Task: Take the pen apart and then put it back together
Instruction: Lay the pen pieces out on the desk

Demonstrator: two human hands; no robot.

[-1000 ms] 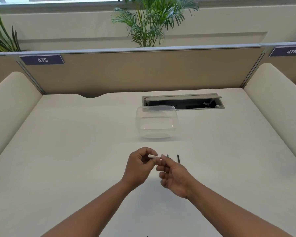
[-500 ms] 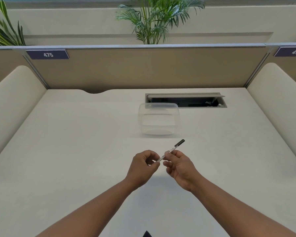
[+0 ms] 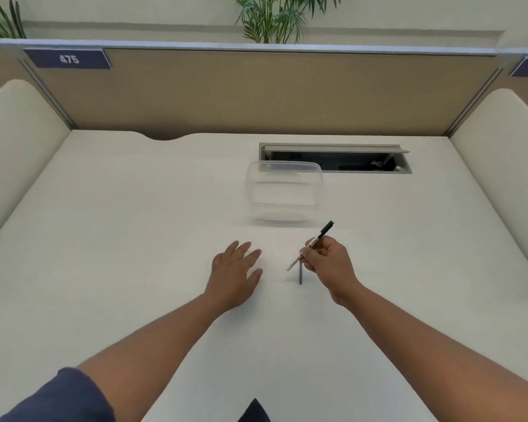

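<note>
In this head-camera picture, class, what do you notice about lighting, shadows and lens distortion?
Head view: soft, even light; only faint shadows under the left hand and the clear container; the wide lens bows the partition top edge; the pen in the right hand looks slightly soft.

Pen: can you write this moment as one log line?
right hand: holds pen | left hand: open, empty | dark part: on desk

Your bench (image 3: 134, 239) looks matt and smooth; the container (image 3: 284, 193) is clear glossy plastic; your pen (image 3: 313, 243) seems smooth plastic.
</note>
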